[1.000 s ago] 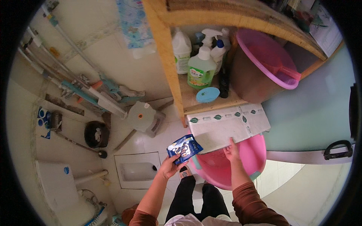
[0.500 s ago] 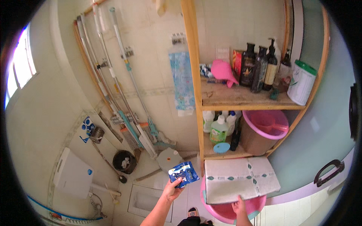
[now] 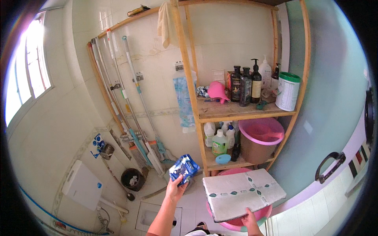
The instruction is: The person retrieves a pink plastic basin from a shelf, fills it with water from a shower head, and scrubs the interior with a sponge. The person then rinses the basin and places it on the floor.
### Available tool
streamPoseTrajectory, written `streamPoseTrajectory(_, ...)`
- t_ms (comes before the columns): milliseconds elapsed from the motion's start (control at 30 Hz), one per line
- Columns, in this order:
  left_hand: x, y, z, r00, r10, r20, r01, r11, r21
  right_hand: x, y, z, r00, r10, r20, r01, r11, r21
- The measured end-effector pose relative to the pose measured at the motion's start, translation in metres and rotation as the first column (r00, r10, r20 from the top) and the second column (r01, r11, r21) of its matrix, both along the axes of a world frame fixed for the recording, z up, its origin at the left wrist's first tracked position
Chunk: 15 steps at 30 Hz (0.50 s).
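Observation:
A small blue-and-white plastic packet [image 3: 185, 169] is pinched between the thumb and fingers of my left hand [image 3: 176, 190], held up over the floor. My right hand [image 3: 249, 218] grips the front edge of a large flat white package [image 3: 225, 201], with the thumb on top. Printed tape with green leaf marks crosses its upper face. The package lies tilted above a pink basin [image 3: 260, 216], covering most of it; whether it rests on the rim is hidden.
A wooden shelf rack [image 3: 246, 117] holds dark pump bottles [image 3: 256, 83], a white canister [image 3: 288, 91], detergent bottles [image 3: 219, 143] and a brown bucket [image 3: 258, 147]. Mops [image 3: 138, 90] lean at the back left. A bin [image 3: 133, 179] stands near the squat toilet [image 3: 157, 217]. A glass door handle [image 3: 328, 167] is at right.
My view has tilted upward, showing more of the rack's upper part. The packet has risen and turned in my left hand. The white package has shifted and tilted, uncovering the basin's back rim.

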<state>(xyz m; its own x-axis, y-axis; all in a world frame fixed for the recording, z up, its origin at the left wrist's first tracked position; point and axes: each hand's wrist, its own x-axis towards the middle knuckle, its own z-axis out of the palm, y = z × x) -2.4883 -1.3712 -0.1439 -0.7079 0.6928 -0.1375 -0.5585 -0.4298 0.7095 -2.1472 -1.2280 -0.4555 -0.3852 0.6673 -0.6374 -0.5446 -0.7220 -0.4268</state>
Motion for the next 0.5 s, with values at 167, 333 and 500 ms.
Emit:
streamPoseTrajectory(167, -0.030, 0.017, 0.008, 0.998, 0.008, 0.063, -0.012, 0.998, 0.058, 0.002, -0.012, 0.026, 0.999, -0.039, -0.003, 0.039, 0.999, -0.023)
streamPoseTrajectory(333, -0.080, 0.048, 0.039, 0.994, 0.009, 0.112, -0.039, 0.962, 0.271, 0.000, -0.021, 0.050, 0.999, -0.031, -0.028, 0.032, 0.998, 0.054)
streamPoseTrajectory(500, -0.117, 0.078, 0.059, 0.996, -0.052, 0.069, 0.028, 0.947, 0.321, -0.016, -0.029, 0.070, 0.998, -0.024, -0.058, 0.027, 0.999, 0.047)
